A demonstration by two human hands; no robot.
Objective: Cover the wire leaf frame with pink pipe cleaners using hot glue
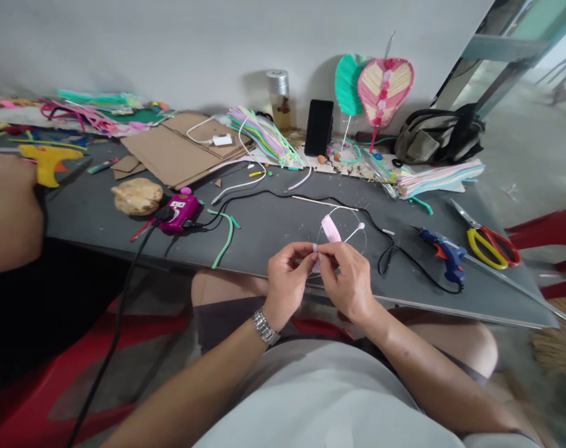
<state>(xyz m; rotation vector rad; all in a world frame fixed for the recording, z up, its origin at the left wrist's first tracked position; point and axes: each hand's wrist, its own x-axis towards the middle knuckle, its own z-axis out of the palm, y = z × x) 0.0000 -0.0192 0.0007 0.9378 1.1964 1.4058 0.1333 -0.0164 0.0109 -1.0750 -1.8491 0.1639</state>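
Observation:
My left hand (286, 280) and my right hand (345, 280) meet at the near edge of the grey table (273, 227), fingertips pinched together on a thin wire loop wrapped partly in pale pink pipe cleaner (331, 229). The loop stands up from my fingers over the table, with a small pink bead at its right side. A metal watch (265, 326) sits on my left wrist. Both hands are closed on the piece.
A blue glue gun (444, 251) and yellow-red scissors (490, 239) lie to the right. A magenta glue gun (179, 213), green pipe cleaner (225, 236), cardboard (180, 149), pipe cleaner bundles (264, 134), a black phone (319, 127) and a bag (439, 137) sit further back. Another person's arm (7, 211) is at left.

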